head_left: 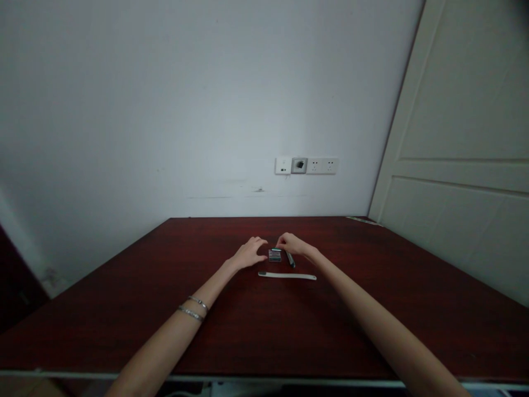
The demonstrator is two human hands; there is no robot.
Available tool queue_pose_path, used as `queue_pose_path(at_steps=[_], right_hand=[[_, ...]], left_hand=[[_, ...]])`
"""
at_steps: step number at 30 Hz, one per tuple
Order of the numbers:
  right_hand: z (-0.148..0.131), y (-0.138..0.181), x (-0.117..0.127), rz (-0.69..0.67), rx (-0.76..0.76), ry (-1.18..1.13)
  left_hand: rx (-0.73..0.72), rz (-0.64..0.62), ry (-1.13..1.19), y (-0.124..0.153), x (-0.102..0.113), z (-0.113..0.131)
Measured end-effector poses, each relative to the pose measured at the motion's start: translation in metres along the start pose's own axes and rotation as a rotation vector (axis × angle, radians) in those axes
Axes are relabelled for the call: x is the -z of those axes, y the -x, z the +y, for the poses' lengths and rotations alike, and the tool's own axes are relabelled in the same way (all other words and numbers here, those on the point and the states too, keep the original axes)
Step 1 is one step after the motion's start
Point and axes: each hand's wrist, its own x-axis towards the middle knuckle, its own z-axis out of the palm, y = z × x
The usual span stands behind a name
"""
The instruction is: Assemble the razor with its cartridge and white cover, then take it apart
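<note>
A small clear box (275,256) lies on the table between my two hands. My left hand (248,253) is just left of the box, thumb and fingers apart, with nothing in them. At the box's far side, my right hand (292,243) has its fingers pinched together on a small thin dark strip (276,249), too small to name surely. Below the right hand lies a narrow dark tool (291,259), its far end hidden by the hand. Nearer to me is a long pale flat strip (287,275) with a dark left end and a small hole at its right end.
The dark red wooden table (173,275) reaches back to a pale wall (206,110) with sockets (322,166). A white panelled door (463,138) stands along the right side. A thin flat strip (363,220) lies at the table's far right corner.
</note>
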Motion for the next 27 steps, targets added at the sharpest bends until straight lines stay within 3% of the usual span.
queue_pose_path(at_steps=[12, 27], right_hand=[[0.005, 0.002, -0.017, -0.019, 0.005, 0.056], [0.003, 0.005, -0.022, 0.003, 0.026, 0.166]], left_hand=[[0.027, -0.022, 0.210, -0.015, -0.025, 0.001], [-0.013, -0.002, 0.291, -0.015, -0.030, -0.002]])
